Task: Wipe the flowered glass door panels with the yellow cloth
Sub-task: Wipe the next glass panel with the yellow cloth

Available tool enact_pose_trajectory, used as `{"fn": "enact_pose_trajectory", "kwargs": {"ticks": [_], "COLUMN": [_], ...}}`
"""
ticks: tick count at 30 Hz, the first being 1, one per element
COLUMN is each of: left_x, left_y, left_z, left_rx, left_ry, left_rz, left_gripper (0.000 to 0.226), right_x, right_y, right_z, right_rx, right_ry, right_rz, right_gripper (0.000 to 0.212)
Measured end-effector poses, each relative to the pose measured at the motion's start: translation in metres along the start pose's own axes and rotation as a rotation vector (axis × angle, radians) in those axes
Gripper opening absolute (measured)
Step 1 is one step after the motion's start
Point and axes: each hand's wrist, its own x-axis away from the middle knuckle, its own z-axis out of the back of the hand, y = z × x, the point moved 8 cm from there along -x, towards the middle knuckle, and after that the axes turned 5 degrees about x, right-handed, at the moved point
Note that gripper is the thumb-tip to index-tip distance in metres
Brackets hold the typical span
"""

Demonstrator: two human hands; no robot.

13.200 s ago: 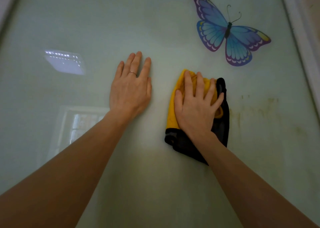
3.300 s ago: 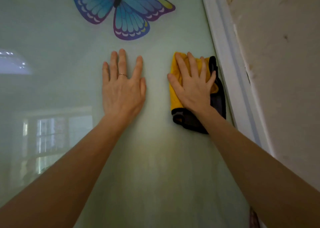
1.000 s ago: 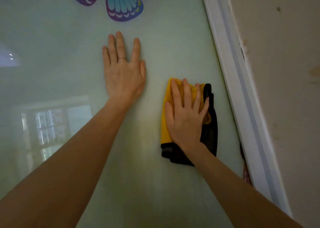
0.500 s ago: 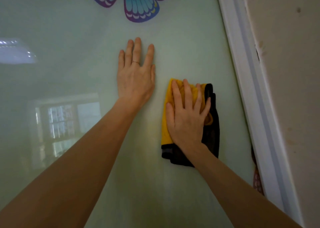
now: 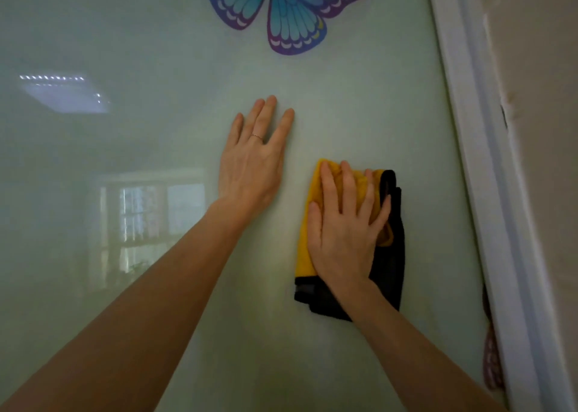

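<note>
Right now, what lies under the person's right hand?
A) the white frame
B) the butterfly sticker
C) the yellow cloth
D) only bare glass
C: the right hand presses flat on the yellow cloth; the butterfly sticker is higher up and the white frame is off to the right.

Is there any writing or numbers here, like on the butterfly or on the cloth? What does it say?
None: no word, number or sign can be read anywhere in this view.
The butterfly sticker has only coloured patterns, no letters.
The yellow cloth under the right hand shows no label or brand.
The glass door panel carries no writing.
</note>
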Motion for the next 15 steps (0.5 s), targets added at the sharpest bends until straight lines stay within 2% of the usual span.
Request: {"fn": "enact_pose_trajectory", "kwargs": {"ticks": [5,9,11,15], "left_x": [0.001,0.001,0.002,0.000], "left_y": [0.000,-0.001,-0.001,0.000], "left_z": [0.001,0.001,0.002,0.004], "left_rx": [-0.002,0.011,0.026,0.063], "left_ry": [-0.007,-0.008,0.014,0.035], "left_rz": [0.003,-0.027,-0.040,-0.024], "left_gripper": [0.056,0.057,0.058,0.061], "right_x": [0.057,0.055,0.031,-0.017], "right_y": [-0.044,-0.032,-0.014,0.009], "right_z": [0.007,0.008,0.003,-0.004], "right_rx": [-0.063,-0.085,-0.054,0.018], "right_ry": [-0.113,-0.116,-0.080,0.002], "right_rz": [0.378,0.571,0.482,0.105], "right_gripper": [0.058,0.057,0.058,0.058]}}
